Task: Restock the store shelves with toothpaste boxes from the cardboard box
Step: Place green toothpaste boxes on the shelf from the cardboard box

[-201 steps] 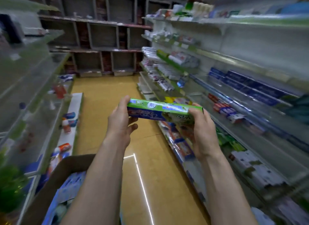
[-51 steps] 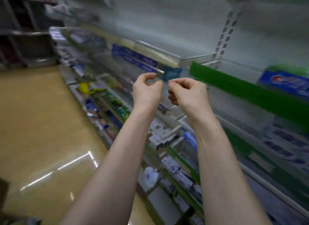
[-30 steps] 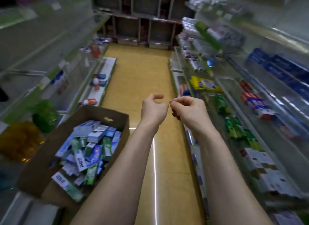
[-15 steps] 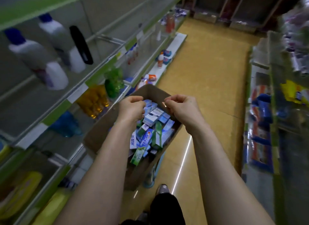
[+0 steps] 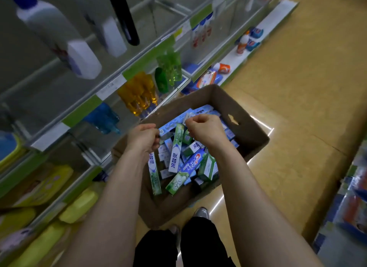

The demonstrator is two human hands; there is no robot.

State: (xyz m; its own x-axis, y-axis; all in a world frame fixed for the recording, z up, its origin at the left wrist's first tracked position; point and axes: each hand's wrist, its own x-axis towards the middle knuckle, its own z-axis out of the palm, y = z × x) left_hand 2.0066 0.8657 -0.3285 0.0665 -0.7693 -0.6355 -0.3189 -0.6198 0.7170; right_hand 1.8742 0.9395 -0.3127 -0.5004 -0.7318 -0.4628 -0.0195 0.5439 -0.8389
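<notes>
Store aisle, tan floor (image 5: 297, 84) stretching ahead. Shelves (image 5: 111, 82) on my left are carrying white bottles (image 5: 59, 38), orange bottles (image 5: 139, 93) and green bottles (image 5: 168, 68). My left hand (image 5: 143, 137) is hovering over the cardboard box (image 5: 248, 127), fingers curled in, gripping nothing. Toothpaste boxes (image 5: 176, 149) are lying jumbled inside it, just ahead of my shoes (image 5: 201, 213). My right hand (image 5: 204, 131) is hovering above the pile, curled likewise, empty.

Toothpaste boxes (image 5: 174, 153) deep in the cardboard box (image 5: 249, 132) are buried from view; the white bottle (image 5: 59, 38), upper left, is blurred and cropped.
</notes>
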